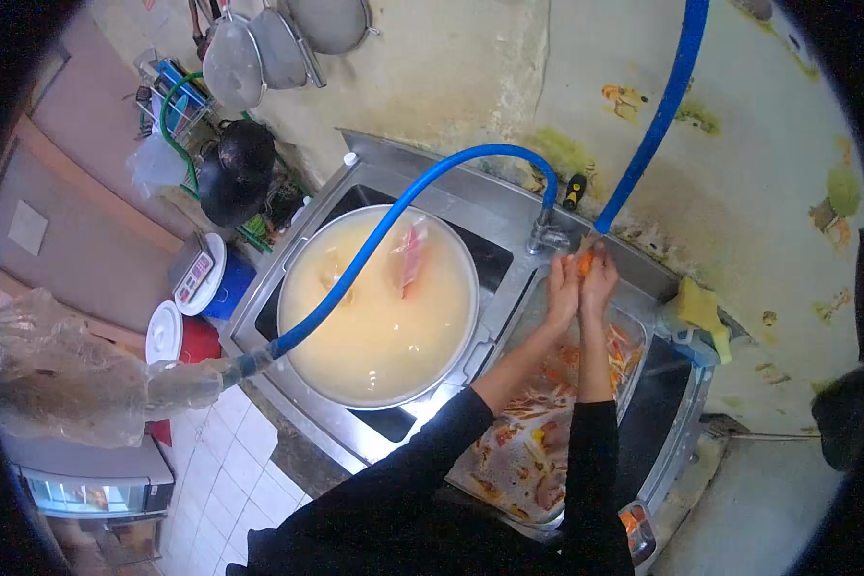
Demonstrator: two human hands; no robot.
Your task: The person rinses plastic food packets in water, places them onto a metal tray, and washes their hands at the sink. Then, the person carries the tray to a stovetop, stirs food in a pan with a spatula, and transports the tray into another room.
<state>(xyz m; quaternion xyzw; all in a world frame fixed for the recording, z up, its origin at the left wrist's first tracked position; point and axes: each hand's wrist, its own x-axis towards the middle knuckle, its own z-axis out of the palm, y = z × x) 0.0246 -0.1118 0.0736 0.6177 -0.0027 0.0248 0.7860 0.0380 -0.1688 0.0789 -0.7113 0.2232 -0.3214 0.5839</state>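
Observation:
My left hand (564,288) and my right hand (600,280) are close together at the back of the sink, below the lower end of a hanging blue hose (664,110). Their fingers are closed around an orange carrot (586,261), which shows only in part between them. Beneath my forearms lies a shallow tray (474,472) strewn with orange and pale peelings (525,446) in some water. A metal tap (547,236) stands just left of my hands, with another blue hose (394,213) fitted to it.
Left of the tray, a large round pot (374,396) of cloudy liquid holds a plastic packet (414,259). The tap's hose arches over it. Yellow cloths (699,309) sit at the right sink corner. A small container (636,531) with orange pieces is near my right sleeve.

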